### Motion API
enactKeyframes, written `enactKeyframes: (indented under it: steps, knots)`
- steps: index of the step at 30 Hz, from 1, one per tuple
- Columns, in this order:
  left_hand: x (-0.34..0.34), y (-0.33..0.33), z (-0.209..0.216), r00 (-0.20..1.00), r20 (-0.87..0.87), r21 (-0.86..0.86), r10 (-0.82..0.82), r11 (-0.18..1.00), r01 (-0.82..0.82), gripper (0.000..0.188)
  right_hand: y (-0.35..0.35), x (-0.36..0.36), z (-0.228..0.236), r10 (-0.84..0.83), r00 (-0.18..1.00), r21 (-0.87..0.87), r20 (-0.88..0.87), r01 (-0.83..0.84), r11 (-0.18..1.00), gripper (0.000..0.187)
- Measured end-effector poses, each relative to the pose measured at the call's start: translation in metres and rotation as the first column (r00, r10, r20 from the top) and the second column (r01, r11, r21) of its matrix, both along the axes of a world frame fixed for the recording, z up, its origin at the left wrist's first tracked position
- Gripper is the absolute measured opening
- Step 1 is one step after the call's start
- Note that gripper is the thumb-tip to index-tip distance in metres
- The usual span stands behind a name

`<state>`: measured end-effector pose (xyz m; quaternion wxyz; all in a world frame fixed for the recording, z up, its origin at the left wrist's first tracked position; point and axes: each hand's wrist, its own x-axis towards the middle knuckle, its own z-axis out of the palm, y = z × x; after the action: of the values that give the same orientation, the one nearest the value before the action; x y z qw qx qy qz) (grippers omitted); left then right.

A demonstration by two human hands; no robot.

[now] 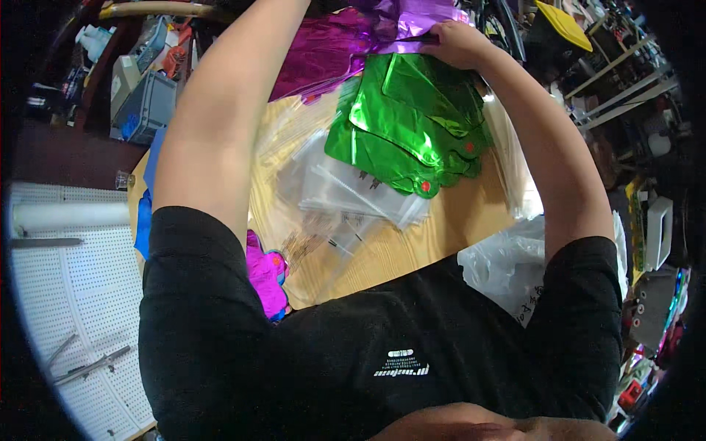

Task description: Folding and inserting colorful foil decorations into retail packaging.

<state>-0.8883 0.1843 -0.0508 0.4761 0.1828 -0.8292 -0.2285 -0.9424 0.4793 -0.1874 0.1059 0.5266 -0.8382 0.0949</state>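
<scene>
My right hand (457, 45) is closed at the top of the table, its fingers pinching the edge of a shiny light purple foil piece (421, 18). Below that hand lies a stack of flat green foil pieces (401, 110) with rounded lobes and red dots. My left arm (220, 95) reaches up past the top edge, so the left hand is out of view. Magenta foil pieces (320, 55) spread beside that forearm. Clear plastic bags (346, 187) lie partly under the green stack.
On the wooden table (412, 250), a pink and blue foil piece (265, 275) sits near my left sleeve. A white plastic bag (504, 264) is at the near right. Grey bins (151, 99) stand at the left, a white perforated panel (73, 294) lower down. Clutter fills the right side.
</scene>
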Motion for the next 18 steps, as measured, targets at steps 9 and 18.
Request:
enactKeyframes:
  steps: [9,18]
  knots:
    - [0.028,0.048,-0.009,0.960,0.188,-0.042,-0.206,0.975,0.218,0.023,-0.007,0.069,0.061,-0.404,0.915,-0.468,-0.003,0.355,0.809,0.092]
    - [0.025,0.077,-0.012,0.928,0.172,-0.056,-0.332,0.937,0.345,0.022,-0.008,-0.044,0.015,-0.575,0.500,-0.443,0.647,0.861,0.251,0.056]
